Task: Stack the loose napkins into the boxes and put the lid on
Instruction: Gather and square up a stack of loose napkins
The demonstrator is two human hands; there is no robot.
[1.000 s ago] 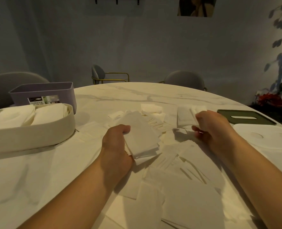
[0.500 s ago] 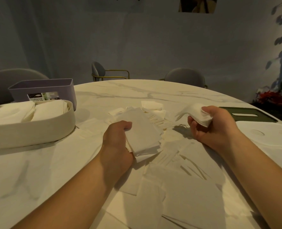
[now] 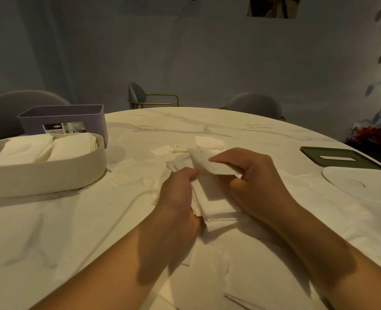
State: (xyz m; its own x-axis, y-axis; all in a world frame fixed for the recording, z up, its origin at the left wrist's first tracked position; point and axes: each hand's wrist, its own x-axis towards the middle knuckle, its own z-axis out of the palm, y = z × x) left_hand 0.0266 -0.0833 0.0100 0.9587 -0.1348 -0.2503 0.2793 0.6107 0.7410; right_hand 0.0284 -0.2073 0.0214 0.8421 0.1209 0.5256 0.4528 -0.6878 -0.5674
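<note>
Head camera looks down on a round marble table (image 3: 207, 124) that fills the lower frame. Loose napkins (image 3: 207, 285) lie scattered over it from the centre down to 6 o'clock, with a few more toward 12 o'clock behind the hands. At 9 o'clock stands a beige oval box (image 3: 51, 177), holding two bundles of packed napkins (image 3: 28, 151) side by side. At 3 o'clock a white oval lid (image 3: 368, 189) lies flat near the table edge. Just behind the beige box, toward 10 o'clock, stands a purple box (image 3: 62, 116); whether the two touch cannot be told. Beyond the white oval lid, toward 2 o'clock, a green lid (image 3: 341, 163) with a slot lies flat. Both hands meet at the centre. The left hand (image 3: 178, 198) curls round the left edge of a stack (image 3: 214, 204) of napkins, thumb on top, holding it over the scattered sheets. The right hand (image 3: 254, 184) has its fingers bent, pinching a folded napkin (image 3: 218, 167) between thumb and fingertips, right over the far end of the stack.
</note>
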